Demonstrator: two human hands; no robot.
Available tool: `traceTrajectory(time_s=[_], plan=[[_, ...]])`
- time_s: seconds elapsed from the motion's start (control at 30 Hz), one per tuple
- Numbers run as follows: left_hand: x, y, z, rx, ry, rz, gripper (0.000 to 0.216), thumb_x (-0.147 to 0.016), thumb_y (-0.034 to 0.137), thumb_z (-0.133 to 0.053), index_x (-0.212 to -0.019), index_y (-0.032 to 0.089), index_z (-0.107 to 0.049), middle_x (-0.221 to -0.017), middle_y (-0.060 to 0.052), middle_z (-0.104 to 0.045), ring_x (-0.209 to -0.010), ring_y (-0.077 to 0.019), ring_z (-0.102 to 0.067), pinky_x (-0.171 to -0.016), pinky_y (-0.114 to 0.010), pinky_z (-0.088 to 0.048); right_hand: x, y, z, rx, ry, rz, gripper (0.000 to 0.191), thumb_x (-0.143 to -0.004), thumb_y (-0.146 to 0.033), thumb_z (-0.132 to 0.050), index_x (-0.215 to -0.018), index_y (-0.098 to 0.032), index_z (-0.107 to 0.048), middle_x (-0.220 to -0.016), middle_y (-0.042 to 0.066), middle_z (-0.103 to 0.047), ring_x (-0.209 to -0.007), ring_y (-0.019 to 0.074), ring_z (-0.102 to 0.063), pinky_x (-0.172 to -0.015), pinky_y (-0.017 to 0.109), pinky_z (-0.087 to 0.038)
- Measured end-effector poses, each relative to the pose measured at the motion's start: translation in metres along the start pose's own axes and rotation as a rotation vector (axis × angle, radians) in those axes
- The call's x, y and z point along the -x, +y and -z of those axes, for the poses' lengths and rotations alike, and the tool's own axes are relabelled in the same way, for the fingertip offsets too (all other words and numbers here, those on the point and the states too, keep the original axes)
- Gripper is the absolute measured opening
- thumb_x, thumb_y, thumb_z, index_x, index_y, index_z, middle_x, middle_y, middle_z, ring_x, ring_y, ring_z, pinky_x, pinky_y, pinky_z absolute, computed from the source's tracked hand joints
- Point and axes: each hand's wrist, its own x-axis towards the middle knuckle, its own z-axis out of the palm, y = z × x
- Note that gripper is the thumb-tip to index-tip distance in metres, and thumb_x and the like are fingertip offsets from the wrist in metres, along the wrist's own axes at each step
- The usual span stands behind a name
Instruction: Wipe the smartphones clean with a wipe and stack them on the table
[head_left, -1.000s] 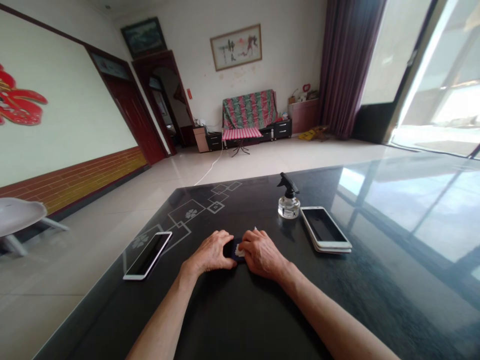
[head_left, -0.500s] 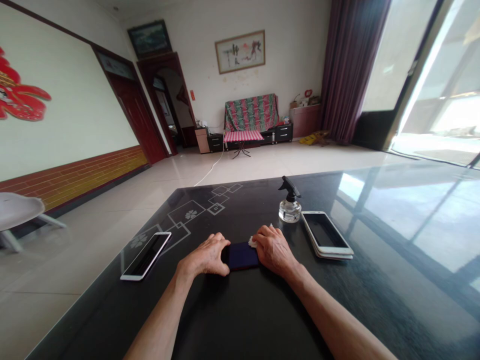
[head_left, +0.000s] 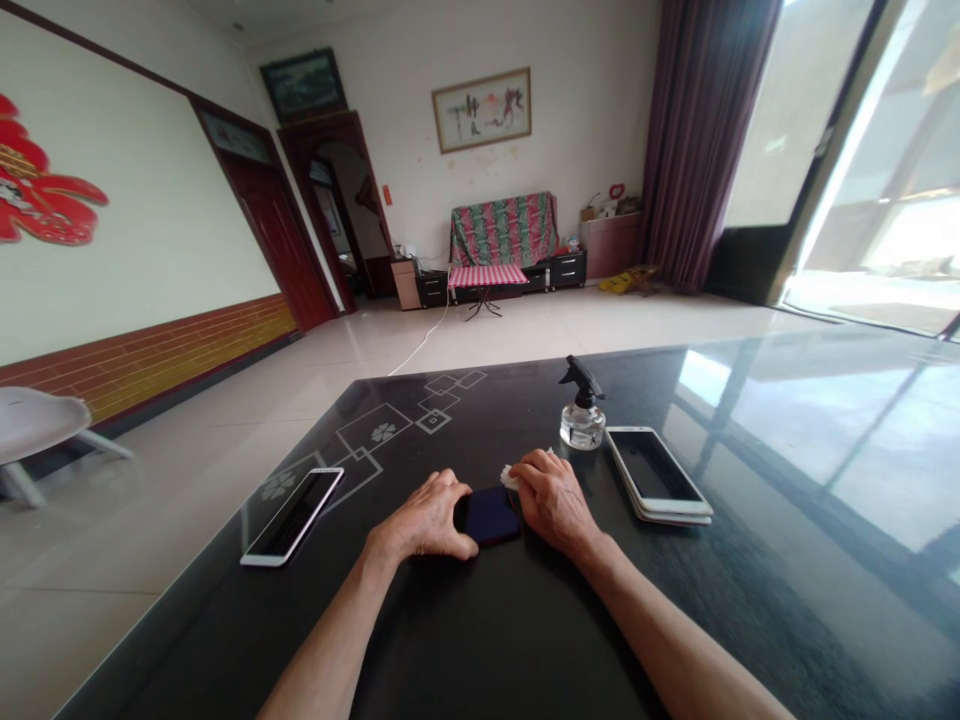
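Right hand nearer clear spray bottle

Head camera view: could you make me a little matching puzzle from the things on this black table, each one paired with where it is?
Things:
1. dark phone
2. spray bottle
3. single white phone
4. white cloth

Places:
a. peeking out from under the right hand
b. lying alone, out beyond the left hand
c. flat between the two hands, touched by both
d. standing upright next to the stacked white phones

Pairs: 1-c, 2-d, 3-b, 4-a.
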Motion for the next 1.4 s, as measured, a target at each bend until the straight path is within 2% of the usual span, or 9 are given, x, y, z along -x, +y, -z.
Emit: traceTrajectory(time_s=[0.17, 0.37, 0.67, 0.9, 1.07, 1.13, 1.3, 1.4], plan=[[0.004, -0.006, 0.002, 0.08, 0.043, -0.005, 0.066, -0.054, 0.037, -0.075, -0.117, 0.023, -0.057, -0.106, -0.005, -0.052, -0.102, -0.0261, -0.053, -0.092, -0.034, -0.045, 0.0, 0.003, -0.002, -0.064, 0.084, -0.034, 0.025, -0.083, -0.009, -0.048, -0.092, -0.021, -0.068, -0.095, 0.005, -0.061, -0.088, 0.018, -0.053, -0.082, 0.03, -0.036], [0.006, -0.013, 0.018, 0.29, 0.064, -0.03, 0.056, -0.058, 0.025, -0.074, -0.112, 0.023, -0.059, -0.107, -0.002, -0.053, -0.101, -0.0219, -0.054, -0.091, -0.031, -0.044, 0.0, 0.004, -0.004, -0.125, 0.146, -0.005, 0.023, -0.083, -0.008, -0.049, -0.09, -0.021, -0.067, -0.093, 0.005, -0.06, -0.086, 0.0177, -0.053, -0.08, 0.031, -0.037], [0.009, -0.009, 0.026, 0.452, 0.041, -0.066, 0.053, -0.061, 0.025, -0.071, -0.113, 0.023, -0.059, -0.108, -0.001, -0.054, -0.102, -0.0217, -0.054, -0.093, -0.032, -0.043, -0.004, -0.002, -0.002, -0.212, 0.253, 0.042, 0.023, -0.084, -0.008, -0.047, -0.093, -0.02, -0.065, -0.094, 0.006, -0.058, -0.088, 0.0186, -0.052, -0.081, 0.032, -0.039], [0.009, -0.009, 0.024, 0.47, 0.046, -0.066, 0.056, -0.06, 0.023, -0.072, -0.114, 0.023, -0.059, -0.11, -0.002, -0.054, -0.104, -0.0224, -0.053, -0.094, -0.033, -0.043, -0.004, -0.01, -0.001, -0.242, 0.234, 0.088, 0.023, -0.084, -0.008, -0.047, -0.095, -0.02, -0.064, -0.095, 0.006, -0.058, -0.085, 0.0182, -0.051, -0.079, 0.033, -0.039], [0.006, -0.007, 0.025, 0.551, 0.067, -0.103, 0.059, -0.061, 0.025, -0.073, -0.118, 0.022, -0.058, -0.112, -0.003, -0.054, -0.106, -0.0232, -0.053, -0.096, -0.033, -0.042, -0.004, -0.021, -0.001, -0.26, 0.18, 0.157, 0.02, -0.083, -0.008, -0.047, -0.088, -0.018, -0.063, -0.091, 0.007, -0.059, -0.084, 0.018, -0.052, -0.077, 0.033, -0.04], [0.006, -0.007, 0.025, 0.581, 0.077, -0.114, 0.059, -0.061, 0.026, -0.072, -0.119, 0.022, -0.058, -0.113, -0.003, -0.054, -0.107, -0.0235, -0.053, -0.097, -0.033, -0.042, -0.004, -0.022, -0.003, -0.278, 0.203, 0.124, 0.019, -0.084, -0.01, -0.047, -0.088, -0.018, -0.064, -0.091, 0.007, -0.06, -0.083, 0.0181, -0.052, -0.077, 0.033, -0.041], [0.008, -0.008, 0.024, 0.584, 0.078, -0.109, 0.058, -0.061, 0.026, -0.073, -0.118, 0.022, -0.058, -0.112, -0.003, -0.054, -0.107, -0.0238, -0.053, -0.097, -0.034, -0.041, -0.007, -0.016, -0.006, -0.407, 0.36, -0.019, 0.021, -0.09, -0.016, -0.043, -0.092, -0.02, -0.064, -0.091, 0.007, -0.059, -0.085, 0.0181, -0.055, -0.076, 0.031, -0.045], [0.008, -0.008, 0.023, 0.578, 0.07, -0.101, 0.058, -0.061, 0.025, -0.073, -0.117, 0.022, -0.059, -0.111, -0.003, -0.054, -0.105, -0.0233, -0.054, -0.095, -0.033, -0.042, -0.01, -0.017, -0.003, -0.467, 0.386, -0.023, 0.021, -0.091, -0.017, -0.043, -0.093, -0.021, -0.064, -0.091, 0.007, -0.058, -0.086, 0.0178, -0.056, -0.076, 0.03, -0.047]])
